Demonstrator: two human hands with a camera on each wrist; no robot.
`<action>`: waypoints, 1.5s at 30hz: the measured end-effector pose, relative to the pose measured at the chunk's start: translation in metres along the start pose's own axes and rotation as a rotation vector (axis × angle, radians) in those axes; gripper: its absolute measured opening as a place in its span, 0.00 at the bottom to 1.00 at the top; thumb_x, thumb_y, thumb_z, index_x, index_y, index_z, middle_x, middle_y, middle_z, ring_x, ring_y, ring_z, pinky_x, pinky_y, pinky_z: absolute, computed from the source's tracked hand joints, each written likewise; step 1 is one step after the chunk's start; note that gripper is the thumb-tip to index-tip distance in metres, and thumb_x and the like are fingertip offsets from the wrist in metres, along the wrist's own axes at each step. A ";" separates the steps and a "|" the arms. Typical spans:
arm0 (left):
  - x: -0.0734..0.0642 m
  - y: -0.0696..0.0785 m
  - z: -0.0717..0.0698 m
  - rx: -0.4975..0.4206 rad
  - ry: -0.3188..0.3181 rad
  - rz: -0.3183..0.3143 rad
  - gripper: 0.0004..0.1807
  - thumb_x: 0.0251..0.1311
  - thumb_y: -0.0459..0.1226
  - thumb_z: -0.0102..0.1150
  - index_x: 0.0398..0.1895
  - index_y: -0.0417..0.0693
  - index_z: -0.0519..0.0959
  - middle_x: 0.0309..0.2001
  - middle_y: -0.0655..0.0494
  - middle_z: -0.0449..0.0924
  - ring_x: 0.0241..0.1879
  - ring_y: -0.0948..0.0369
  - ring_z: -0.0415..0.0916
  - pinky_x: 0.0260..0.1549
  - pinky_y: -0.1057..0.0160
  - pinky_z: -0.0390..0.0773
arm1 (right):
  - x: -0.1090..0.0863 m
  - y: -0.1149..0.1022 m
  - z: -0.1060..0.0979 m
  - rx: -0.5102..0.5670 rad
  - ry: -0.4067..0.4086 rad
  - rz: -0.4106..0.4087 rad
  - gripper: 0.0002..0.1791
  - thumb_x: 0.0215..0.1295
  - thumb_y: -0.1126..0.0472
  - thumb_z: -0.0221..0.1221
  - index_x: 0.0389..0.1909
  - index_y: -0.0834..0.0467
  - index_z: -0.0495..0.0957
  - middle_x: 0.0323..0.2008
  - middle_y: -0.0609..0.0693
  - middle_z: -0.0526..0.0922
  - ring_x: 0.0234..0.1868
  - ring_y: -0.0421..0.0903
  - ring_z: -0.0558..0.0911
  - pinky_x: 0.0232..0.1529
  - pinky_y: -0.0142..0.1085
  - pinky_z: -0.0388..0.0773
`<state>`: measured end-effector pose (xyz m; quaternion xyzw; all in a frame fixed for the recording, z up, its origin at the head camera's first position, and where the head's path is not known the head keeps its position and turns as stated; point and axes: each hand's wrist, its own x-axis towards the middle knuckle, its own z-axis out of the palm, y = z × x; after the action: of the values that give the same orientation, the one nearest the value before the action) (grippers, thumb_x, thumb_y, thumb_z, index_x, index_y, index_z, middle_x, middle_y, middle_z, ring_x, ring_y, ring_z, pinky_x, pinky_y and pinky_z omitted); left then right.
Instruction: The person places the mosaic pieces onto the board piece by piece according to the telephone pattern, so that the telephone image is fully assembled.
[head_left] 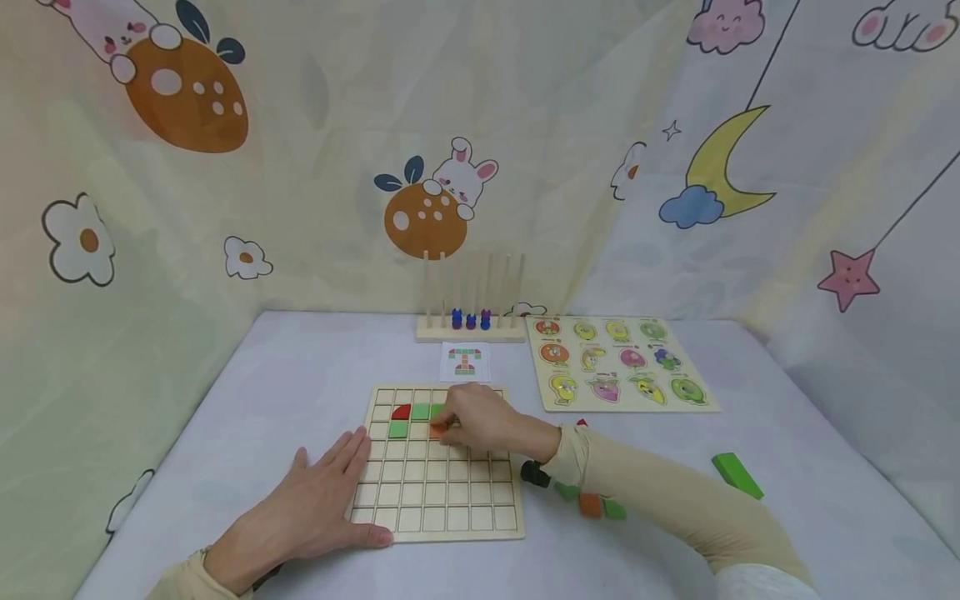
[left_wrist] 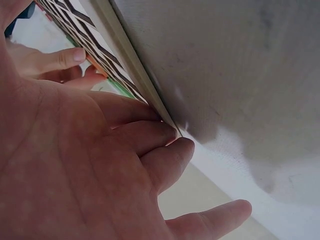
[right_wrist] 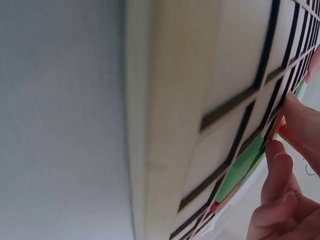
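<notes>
A wooden grid board (head_left: 435,493) lies flat on the table. Near its upper left are a red quarter-round tile (head_left: 401,412), a green tile (head_left: 421,411) to its right, another green tile partly behind the fingers, and a green square (head_left: 397,429) under the red one. My right hand (head_left: 480,421) pinches an orange square tile (head_left: 437,431) between thumb and fingers, low over the grid; the right wrist view shows this orange tile (right_wrist: 276,125) at the fingertips. With fingers straight, my left hand (head_left: 307,504) rests along the board's left edge, its thumb at the near edge.
Behind the board lies a pattern card (head_left: 465,362), then a peg stand (head_left: 471,335) with blue beads. A fruit puzzle board (head_left: 622,364) sits at the back right. Loose tiles, including an orange square (head_left: 590,505) and a long green block (head_left: 737,475), lie around the right forearm.
</notes>
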<state>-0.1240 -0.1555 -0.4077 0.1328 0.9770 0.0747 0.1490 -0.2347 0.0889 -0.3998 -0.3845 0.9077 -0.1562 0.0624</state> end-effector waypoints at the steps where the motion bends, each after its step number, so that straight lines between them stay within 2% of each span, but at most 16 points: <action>1: 0.000 0.000 0.000 0.000 0.000 0.001 0.78 0.36 0.83 0.58 0.80 0.37 0.54 0.83 0.41 0.50 0.81 0.43 0.52 0.63 0.18 0.52 | -0.001 0.000 0.000 0.001 0.002 -0.004 0.15 0.63 0.57 0.72 0.50 0.53 0.89 0.36 0.45 0.87 0.32 0.34 0.76 0.29 0.26 0.70; 7: -0.001 0.000 0.000 -0.003 0.002 0.011 0.78 0.36 0.83 0.58 0.80 0.36 0.54 0.82 0.41 0.50 0.81 0.43 0.53 0.63 0.18 0.53 | -0.009 -0.004 -0.009 0.014 0.015 0.025 0.15 0.63 0.57 0.71 0.51 0.53 0.89 0.37 0.46 0.88 0.32 0.35 0.76 0.29 0.27 0.69; 12: -0.001 -0.001 0.001 -0.010 0.009 0.010 0.78 0.36 0.83 0.59 0.80 0.36 0.54 0.83 0.41 0.49 0.81 0.43 0.53 0.63 0.18 0.52 | -0.028 0.001 -0.024 0.040 0.064 0.061 0.16 0.64 0.58 0.70 0.52 0.54 0.88 0.41 0.49 0.89 0.33 0.41 0.77 0.30 0.29 0.70; 19: -0.001 -0.002 0.002 -0.010 0.016 0.016 0.77 0.36 0.82 0.59 0.80 0.36 0.54 0.82 0.41 0.50 0.81 0.43 0.53 0.63 0.18 0.52 | -0.073 0.029 -0.040 0.084 0.103 0.195 0.16 0.62 0.58 0.70 0.51 0.54 0.89 0.37 0.47 0.86 0.30 0.38 0.75 0.29 0.29 0.72; 24: -0.001 -0.003 0.002 -0.012 0.018 0.027 0.77 0.37 0.83 0.58 0.80 0.35 0.53 0.83 0.41 0.49 0.81 0.43 0.53 0.63 0.18 0.52 | -0.111 0.051 -0.047 0.095 0.102 0.334 0.16 0.62 0.58 0.71 0.51 0.54 0.89 0.40 0.48 0.87 0.26 0.38 0.74 0.26 0.29 0.71; 26: -0.001 -0.003 0.003 -0.013 0.020 0.029 0.77 0.37 0.83 0.58 0.80 0.35 0.53 0.83 0.40 0.49 0.81 0.42 0.53 0.63 0.18 0.52 | -0.125 0.058 -0.049 0.116 0.098 0.395 0.16 0.62 0.58 0.71 0.51 0.54 0.88 0.38 0.47 0.86 0.24 0.39 0.73 0.23 0.30 0.69; 31: -0.002 -0.003 0.002 -0.014 0.029 0.035 0.77 0.38 0.83 0.57 0.80 0.35 0.53 0.82 0.40 0.49 0.81 0.42 0.53 0.63 0.18 0.53 | -0.155 0.073 -0.050 0.143 0.105 0.475 0.14 0.60 0.59 0.72 0.48 0.54 0.89 0.36 0.44 0.87 0.25 0.41 0.73 0.23 0.30 0.69; 35: -0.002 -0.003 0.002 -0.013 0.030 0.035 0.77 0.38 0.83 0.57 0.80 0.35 0.53 0.82 0.40 0.49 0.80 0.42 0.53 0.63 0.18 0.53 | -0.173 0.084 -0.045 0.145 0.115 0.508 0.15 0.58 0.58 0.73 0.47 0.54 0.89 0.37 0.46 0.87 0.28 0.41 0.74 0.26 0.30 0.72; 39: -0.001 -0.003 0.002 -0.013 0.023 0.028 0.78 0.37 0.83 0.57 0.80 0.35 0.53 0.82 0.40 0.49 0.80 0.42 0.53 0.63 0.18 0.52 | -0.185 0.090 -0.038 0.150 0.130 0.506 0.15 0.58 0.56 0.74 0.46 0.54 0.89 0.36 0.44 0.86 0.29 0.40 0.74 0.27 0.29 0.72; 45: -0.001 -0.004 0.002 -0.022 0.019 0.030 0.77 0.37 0.83 0.58 0.80 0.35 0.53 0.82 0.40 0.49 0.81 0.42 0.52 0.64 0.18 0.51 | -0.190 0.091 -0.029 0.154 0.161 0.416 0.13 0.59 0.57 0.74 0.44 0.55 0.90 0.35 0.42 0.89 0.24 0.35 0.71 0.25 0.28 0.70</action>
<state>-0.1236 -0.1589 -0.4100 0.1451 0.9754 0.0889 0.1401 -0.1709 0.2916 -0.4034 -0.1695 0.9548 -0.2392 0.0498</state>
